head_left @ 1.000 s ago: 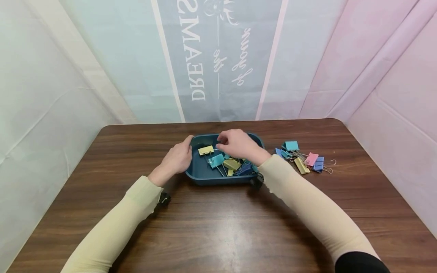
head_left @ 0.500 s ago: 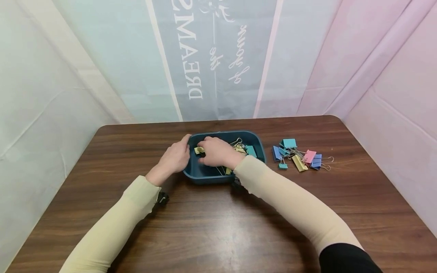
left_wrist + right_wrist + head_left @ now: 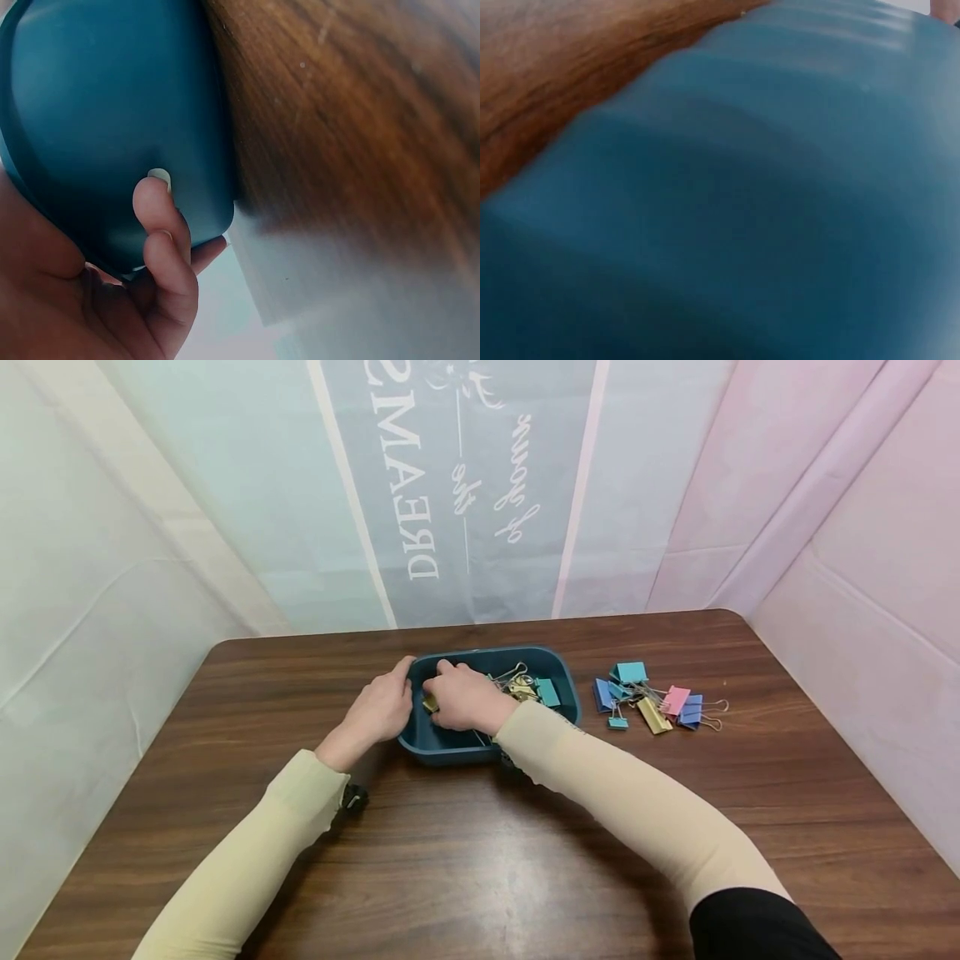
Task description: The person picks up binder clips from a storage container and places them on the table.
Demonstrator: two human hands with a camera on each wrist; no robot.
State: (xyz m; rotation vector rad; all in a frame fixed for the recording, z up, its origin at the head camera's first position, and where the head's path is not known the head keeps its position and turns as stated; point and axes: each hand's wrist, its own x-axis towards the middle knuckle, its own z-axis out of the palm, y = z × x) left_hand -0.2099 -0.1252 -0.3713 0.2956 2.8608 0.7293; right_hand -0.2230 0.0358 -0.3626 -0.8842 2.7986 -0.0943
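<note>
My left hand point(image 3: 384, 706) grips the left end of a dark blue plastic tray point(image 3: 457, 757). In the left wrist view, its fingers point(image 3: 169, 255) curl against the tray's outer wall point(image 3: 112, 90). Inside the tray's left part, my right hand point(image 3: 467, 697) pinches a yellow binder clip point(image 3: 430, 703) at its fingertips; most of that clip is covered. More binder clips lie to the right of this hand, among them a teal one point(image 3: 547, 692), partly hidden by the hand and sleeve. The right wrist view is filled by the tray's blurred outer wall point(image 3: 727, 187).
On the brown wooden table point(image 3: 450, 843), a loose pile of binder clips sits right of the tray: a pink clip point(image 3: 676, 700), a yellow clip point(image 3: 654, 716), blue and teal ones. A printed curtain point(image 3: 480, 485) hangs behind the table's far edge.
My right hand has moved left and down into the tray, onto the yellow clip, which has tilted. A small teal clip has come into sight by the pile. My left hand stays on the tray.
</note>
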